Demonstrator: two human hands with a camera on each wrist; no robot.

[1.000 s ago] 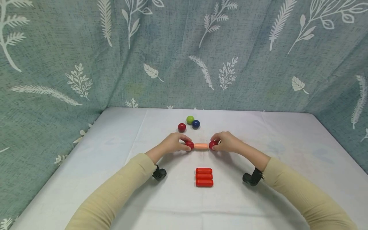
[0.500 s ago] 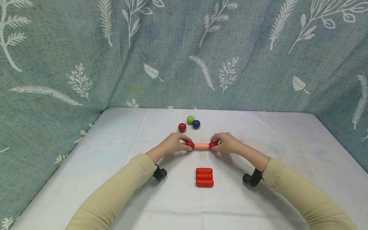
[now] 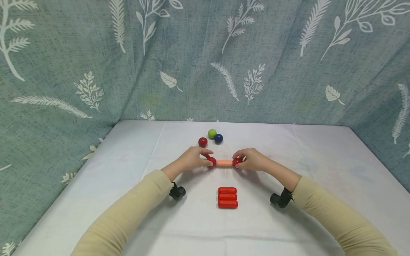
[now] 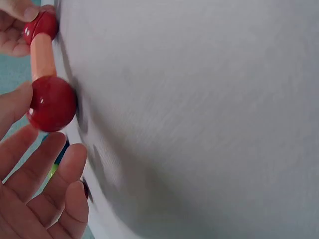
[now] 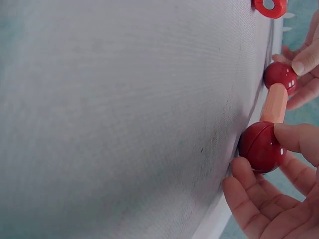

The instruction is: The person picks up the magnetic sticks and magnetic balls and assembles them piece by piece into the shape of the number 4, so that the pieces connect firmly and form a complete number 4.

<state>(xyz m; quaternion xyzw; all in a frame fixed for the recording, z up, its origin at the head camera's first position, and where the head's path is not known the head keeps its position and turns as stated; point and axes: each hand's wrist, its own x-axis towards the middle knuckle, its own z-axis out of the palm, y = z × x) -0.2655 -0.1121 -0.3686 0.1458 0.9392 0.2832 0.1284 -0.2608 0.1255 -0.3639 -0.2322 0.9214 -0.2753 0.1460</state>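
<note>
A short peach rod (image 3: 224,163) lies crosswise on the white cloth, with a glossy red ball at either end. At the left ball (image 4: 52,104) my left hand (image 3: 191,158) keeps its thumb on the surface while its other fingers are spread, fingertips close by. My right hand (image 3: 254,159) pinches the right ball (image 5: 261,147) between thumb and fingers; a thin seam runs round this ball. In both wrist views the rod's ends meet the balls.
Three red rods (image 3: 227,196) lie side by side nearer the body. Beyond the hands sit a loose red ball (image 3: 203,142), a green ball (image 3: 212,133) and a dark blue ball (image 3: 218,138). A leaf-patterned curtain (image 3: 205,71) hangs behind the table (image 3: 288,149).
The right ball has come in against the rod's right end, closing a small gap. My left fingers have just lifted a little from the left ball.
</note>
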